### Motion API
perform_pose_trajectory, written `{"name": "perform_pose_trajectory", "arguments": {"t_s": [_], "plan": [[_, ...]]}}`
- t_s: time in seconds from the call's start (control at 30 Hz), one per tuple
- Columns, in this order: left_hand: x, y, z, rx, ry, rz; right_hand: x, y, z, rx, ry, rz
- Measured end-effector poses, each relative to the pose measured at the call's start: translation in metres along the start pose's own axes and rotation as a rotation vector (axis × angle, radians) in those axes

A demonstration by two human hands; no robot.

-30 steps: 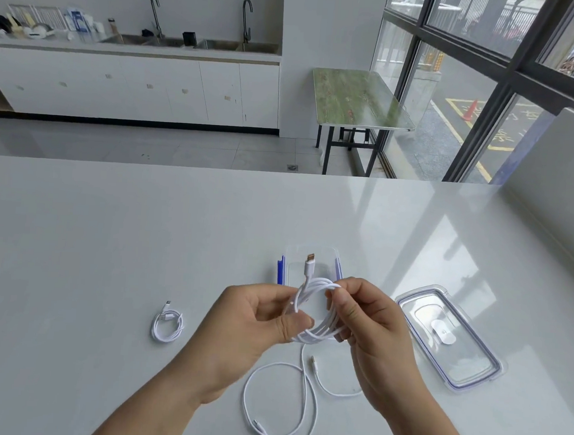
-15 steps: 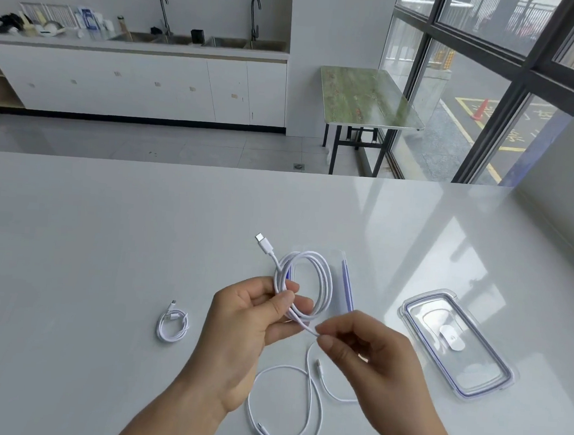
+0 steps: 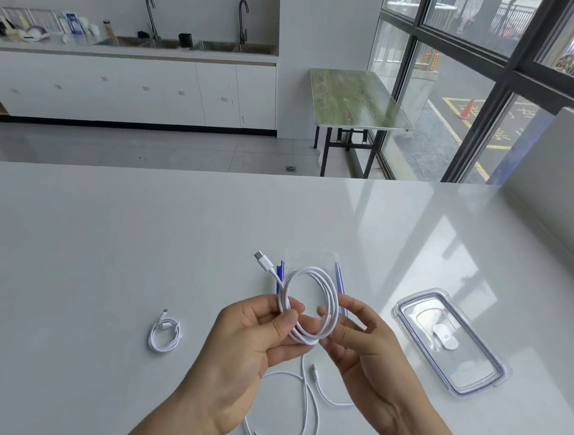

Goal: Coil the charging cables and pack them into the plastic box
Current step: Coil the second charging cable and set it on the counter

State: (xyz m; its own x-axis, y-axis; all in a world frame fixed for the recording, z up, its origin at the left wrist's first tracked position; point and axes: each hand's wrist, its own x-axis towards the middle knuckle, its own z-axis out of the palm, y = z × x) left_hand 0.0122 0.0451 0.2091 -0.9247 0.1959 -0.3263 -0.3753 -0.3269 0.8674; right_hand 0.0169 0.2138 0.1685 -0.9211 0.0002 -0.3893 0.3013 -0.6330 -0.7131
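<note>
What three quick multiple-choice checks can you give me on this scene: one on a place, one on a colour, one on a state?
1. Where is the lid?
A. on the box
B. on the table, right of the right hand
C. on the floor

2. What colour is the held cable?
A. black
B. red
C. white

3. How does the small cable, left of the left hand, lie?
A. coiled
B. stretched straight
C. knotted round the lid

Answers:
1 B, the lid lies flat on the table, off the box.
2 C, white loops show between the two hands.
3 A, it lies in a small ring.
</note>
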Motion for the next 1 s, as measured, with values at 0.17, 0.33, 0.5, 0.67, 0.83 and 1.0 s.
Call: {"name": "perform_pose_trajectory", "arguments": {"t_s": [0.17,0.33,0.5,0.67,0.83,1.0], "plan": [[0.003,0.003,-0.006,0.123,-0.006,0.011,-0.002,0.003,0.011,-0.126,-0.004,-0.075],[0.003,-0.001,-0.006,0.237,-0.027,0.03,-0.005,0.0,0.018,-0.334,-0.096,-0.12],[0.004,-0.003,-0.009,0.289,0.051,0.042,-0.003,-0.006,0.014,-0.336,-0.151,-0.12],[0.007,-0.008,-0.011,0.403,0.113,0.025,-0.001,-0.006,0.006,-0.247,-0.256,-0.091],[0.012,-0.009,-0.013,0.506,0.173,0.06,-0.01,-0.003,0.007,-0.226,-0.366,-0.14],[0.014,-0.013,-0.013,0.487,0.18,0.072,-0.008,0.007,0.011,-0.476,-0.199,-0.333]]}}
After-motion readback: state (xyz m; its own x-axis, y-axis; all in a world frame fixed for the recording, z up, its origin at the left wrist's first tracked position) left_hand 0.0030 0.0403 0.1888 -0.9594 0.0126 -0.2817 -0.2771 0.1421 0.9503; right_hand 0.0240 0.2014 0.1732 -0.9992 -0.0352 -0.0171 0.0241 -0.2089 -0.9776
